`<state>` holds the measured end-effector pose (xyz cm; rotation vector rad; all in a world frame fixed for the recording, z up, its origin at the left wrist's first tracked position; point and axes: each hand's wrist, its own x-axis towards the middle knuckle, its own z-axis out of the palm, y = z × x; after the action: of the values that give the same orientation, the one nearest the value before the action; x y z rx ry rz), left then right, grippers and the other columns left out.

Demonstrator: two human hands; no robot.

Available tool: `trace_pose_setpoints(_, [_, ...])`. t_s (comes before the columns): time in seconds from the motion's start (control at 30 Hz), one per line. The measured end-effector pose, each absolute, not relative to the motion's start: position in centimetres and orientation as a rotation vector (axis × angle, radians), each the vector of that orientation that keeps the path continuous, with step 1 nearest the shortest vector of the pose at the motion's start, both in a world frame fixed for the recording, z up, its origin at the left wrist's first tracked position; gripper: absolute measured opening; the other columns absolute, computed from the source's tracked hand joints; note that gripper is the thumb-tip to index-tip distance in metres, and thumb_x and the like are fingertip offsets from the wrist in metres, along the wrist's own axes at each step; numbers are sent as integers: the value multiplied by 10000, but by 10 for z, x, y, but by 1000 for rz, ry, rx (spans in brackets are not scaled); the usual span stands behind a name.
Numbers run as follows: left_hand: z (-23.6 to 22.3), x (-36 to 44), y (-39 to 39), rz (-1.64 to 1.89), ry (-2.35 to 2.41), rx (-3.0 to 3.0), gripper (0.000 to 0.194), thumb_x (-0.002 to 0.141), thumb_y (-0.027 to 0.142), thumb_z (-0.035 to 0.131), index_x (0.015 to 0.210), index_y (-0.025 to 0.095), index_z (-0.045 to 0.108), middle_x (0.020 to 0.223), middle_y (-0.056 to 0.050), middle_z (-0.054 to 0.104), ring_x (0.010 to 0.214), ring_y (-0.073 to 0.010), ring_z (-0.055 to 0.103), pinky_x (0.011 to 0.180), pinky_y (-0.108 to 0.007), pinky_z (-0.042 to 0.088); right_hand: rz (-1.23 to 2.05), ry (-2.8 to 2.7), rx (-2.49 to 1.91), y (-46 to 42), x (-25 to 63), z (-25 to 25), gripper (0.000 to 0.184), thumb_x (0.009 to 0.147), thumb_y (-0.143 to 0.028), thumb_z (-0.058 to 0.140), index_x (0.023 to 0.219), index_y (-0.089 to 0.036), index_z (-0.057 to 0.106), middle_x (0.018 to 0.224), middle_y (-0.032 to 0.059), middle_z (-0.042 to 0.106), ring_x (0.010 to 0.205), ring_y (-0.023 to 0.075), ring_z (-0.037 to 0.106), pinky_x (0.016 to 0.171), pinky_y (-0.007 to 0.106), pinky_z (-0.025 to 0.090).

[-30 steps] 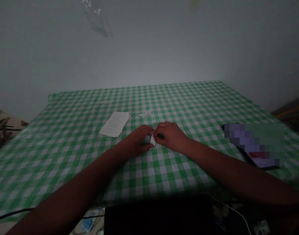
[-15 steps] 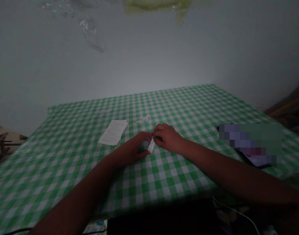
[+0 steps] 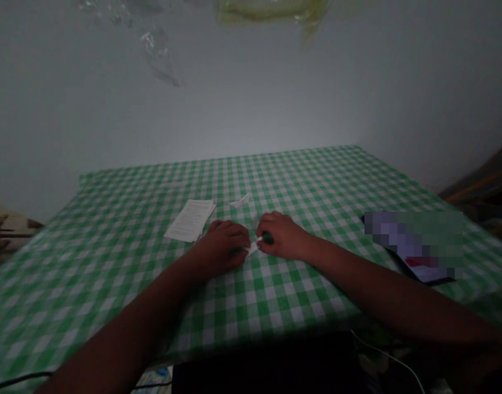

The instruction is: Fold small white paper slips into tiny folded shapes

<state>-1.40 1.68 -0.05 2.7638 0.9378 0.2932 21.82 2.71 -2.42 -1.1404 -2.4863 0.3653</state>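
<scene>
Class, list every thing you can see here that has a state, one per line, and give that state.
Left hand: on the tablecloth, fingers curled onto the small white paper piece.
Right hand: pinching the same piece's other end.
Small white paper piece: held between both hands, low over the cloth.
Printed paper stack: lying flat.
Folded white scrap: lying loose.
Checked tablecloth: spread flat.

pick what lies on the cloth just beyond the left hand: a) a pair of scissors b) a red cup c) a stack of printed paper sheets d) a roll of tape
c: a stack of printed paper sheets lies flat on the green checked cloth, just past the left hand.
</scene>
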Motion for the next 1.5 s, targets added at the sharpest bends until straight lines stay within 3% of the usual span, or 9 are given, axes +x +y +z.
trace_pose_setpoints(0.1, [-4,-11,15,293,980,2739,172,891,343,626,1030,243,647,1132,-27,644,1089,-237,539,961,-426,330,371,-2504,-1125,25,219,-23,131,801,-283,686,889,-195,645,964,47,633,964,219,545,806,338,382])
trace_pose_setpoints(0.63, [-13,-10,20,298,849,2698,136,951,280,536,1049,232,617,1158,-28,666,1138,-215,558,993,-408,289,392,-2437,-1196,32,217,-25,13,790,-172,615,782,-175,625,818,33,604,766,158,552,715,287,404])
trace_pose_setpoints(0.93, [-12,-13,23,355,826,2713,168,949,231,517,1066,239,637,1171,-34,673,1148,-215,566,1006,-418,331,313,-2398,-1126,32,217,-28,143,853,-114,509,887,-169,637,906,63,618,870,182,559,788,315,422])
trace_pose_setpoints(1.07, [-17,-17,30,668,880,2611,162,907,224,540,1048,214,620,1170,-67,647,1144,-217,567,1015,-404,415,376,-2447,-974,25,214,-28,105,885,-252,584,935,-188,650,929,53,636,918,196,558,830,339,415])
trace_pose_setpoints(1.2, [-21,-21,39,848,1225,2453,177,908,258,513,1053,198,594,1218,-96,604,1187,-243,543,1063,-451,420,360,-2509,-954,19,211,-27,197,841,-347,681,967,-196,671,966,56,642,955,218,541,839,358,402])
trace_pose_setpoints(1.5, [-12,-29,57,607,1359,2405,373,863,343,546,1198,178,561,1400,-134,466,1301,-288,472,1109,-517,398,428,-2476,-919,17,211,-26,108,846,-243,662,936,-184,655,964,57,637,945,204,542,855,353,407])
